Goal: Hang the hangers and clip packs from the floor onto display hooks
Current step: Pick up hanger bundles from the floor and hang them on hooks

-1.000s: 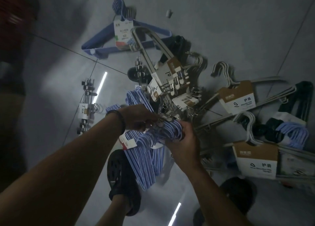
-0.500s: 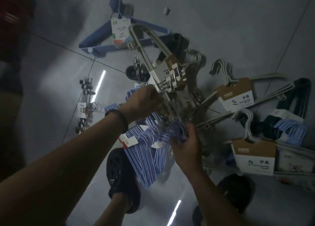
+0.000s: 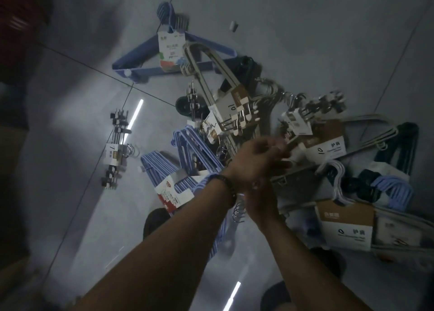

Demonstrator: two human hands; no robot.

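The grey tiled floor (image 3: 305, 33) fills the view. No display hooks show, so all the stock lies down here. Across the middle and right sprawls a tangled heap of hanger packs (image 3: 231, 104), which looks dumped rather than sorted. A dark blue hanger pack (image 3: 131, 63) lies at the far end and boxed white hangers (image 3: 344, 226) at the near right, with wood-and-metal clip hangers crossed between them. Their hooks interlock, which is probably why a single pack cannot simply be lifted free.

The person stands over the heap, one dark shoe (image 3: 157, 219) showing near the centre, and both forearms reach in from the near edge. The left hand (image 3: 260, 157) crosses above the right and stretches toward a clip pack (image 3: 297, 123) just to its right. Its fingers are smeared by motion, so it cannot be told whether they are spread or closed. The right hand (image 3: 261, 199) sits directly under the left wrist with its fingers curled. It appears clamped on the hook end of the light blue hanger pack (image 3: 173, 194), which hangs clear of the floor left of the arms, though the wrist hides the contact. Holding the bundle by its hooks would keep it ready to slide onto a peg and leave the other hand free to gather more.

A second clip pack (image 3: 115, 151) lies alone on the left, well apart from the heap. A bunch of chrome hooks (image 3: 238, 213) dangles beside the right hand, and a dark bracelet (image 3: 226, 190) rings the left wrist.
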